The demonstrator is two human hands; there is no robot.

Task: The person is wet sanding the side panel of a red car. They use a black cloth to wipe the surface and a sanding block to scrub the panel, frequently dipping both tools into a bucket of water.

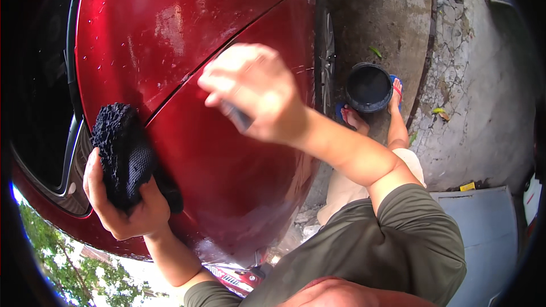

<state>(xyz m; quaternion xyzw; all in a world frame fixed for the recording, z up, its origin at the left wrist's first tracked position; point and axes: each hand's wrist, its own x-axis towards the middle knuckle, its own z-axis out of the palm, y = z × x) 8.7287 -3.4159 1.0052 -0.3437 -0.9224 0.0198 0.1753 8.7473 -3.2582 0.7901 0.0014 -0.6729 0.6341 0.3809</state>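
My left hand (126,211) is wrapped round a black wash mitt (120,153) with a shaggy face and a mesh side. The mitt rests against the red car (227,176), near the base of the dark windshield (40,79). My right hand (259,94) is raised over the panel seam and blurred by motion. Its fingers are curled, with a dark grey piece (236,115) showing below them; I cannot make out what that is.
By my feet in blue sandals stands a black bucket (368,87) of dark liquid. Concrete ground (398,17) runs along the car's side, cracked toward the right. A grey flat panel (480,222) lies at lower right. Water drops and pale smears mark the red paint.
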